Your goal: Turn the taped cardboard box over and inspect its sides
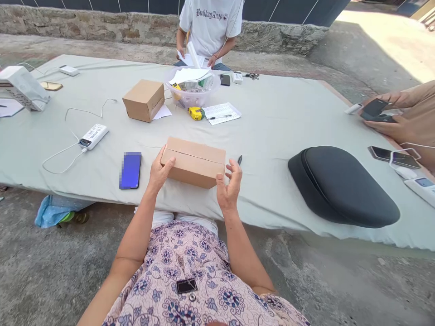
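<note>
One held cardboard box (194, 164) runs crosswise, right end nearer.

The top (173, 258) is pale pink, covered in navy and purple flowers with thin curling stems; a small black oblong (186, 285) with a light edge lies at its middle; a round metallic piece (192, 297) sits just on its near side; short sleeves (280, 303) share the print; white legwear (197, 220) shows at the far edge; forearms (243, 246) are bare.
</note>
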Demonstrator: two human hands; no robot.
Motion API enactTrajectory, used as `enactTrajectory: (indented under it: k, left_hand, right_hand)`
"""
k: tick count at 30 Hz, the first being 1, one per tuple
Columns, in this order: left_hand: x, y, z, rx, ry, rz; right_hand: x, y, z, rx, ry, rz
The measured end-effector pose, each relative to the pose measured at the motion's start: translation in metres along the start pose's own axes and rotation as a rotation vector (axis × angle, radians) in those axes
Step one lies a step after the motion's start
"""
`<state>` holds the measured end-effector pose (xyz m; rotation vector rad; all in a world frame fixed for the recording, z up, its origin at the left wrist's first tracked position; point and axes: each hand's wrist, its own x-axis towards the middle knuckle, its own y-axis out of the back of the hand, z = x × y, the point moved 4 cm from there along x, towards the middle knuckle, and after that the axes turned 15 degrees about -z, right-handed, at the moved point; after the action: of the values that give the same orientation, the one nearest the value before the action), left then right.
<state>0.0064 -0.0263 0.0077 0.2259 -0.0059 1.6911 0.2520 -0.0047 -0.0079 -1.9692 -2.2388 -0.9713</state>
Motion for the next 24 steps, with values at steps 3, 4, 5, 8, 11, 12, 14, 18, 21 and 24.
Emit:
enactTrajectory:
  k: [3,4,5,8,11,12,14,18,21,24]
  left_hand:
    - [-0.001,0.001,0.0,-0.002,0.002,0.001]
    - [0.0,0.001,0.0,-0.002,0.005,0.002]
    - [0.0,0.001,0.0,-0.003,0.007,0.004]
    - [0.0,-0.001,0.0,-0.022,0.008,-0.005]
    - [-0.003,-0.004,0.0,-0.053,0.022,-0.006]
    - [-0.004,-0.005,0.001,-0.054,0.027,-0.005]
    - [-0.006,-0.004,0.003,-0.042,0.035,-0.021]
    - [0.003,0.008,0.006,0.002,0.076,-0.046]
    - [0.022,0.02,0.007,0.018,0.112,-0.066]
    - [0.041,0.023,0.003,0.021,0.17,-0.152]
  right_hand:
    - [0.02,-0.006,0.011,0.179,-0.093,-0.078]
    - [0.027,-0.009,0.013,0.247,-0.112,-0.117]
    - [0.034,-0.012,0.016,0.313,-0.127,-0.15]
    - [0.047,-0.019,0.021,0.454,-0.156,-0.191]
    - [0.051,-0.021,0.024,0.476,-0.165,-0.171]
    - [0.051,-0.021,0.025,0.466,-0.166,-0.167]
    - [0.051,-0.019,0.026,0.446,-0.176,-0.168]
    - [0.052,-0.017,0.028,0.428,-0.196,-0.206]
    - [0.053,-0.018,0.028,0.431,-0.192,-0.236]
    - [0.053,-0.021,0.028,0.453,-0.199,-0.248]
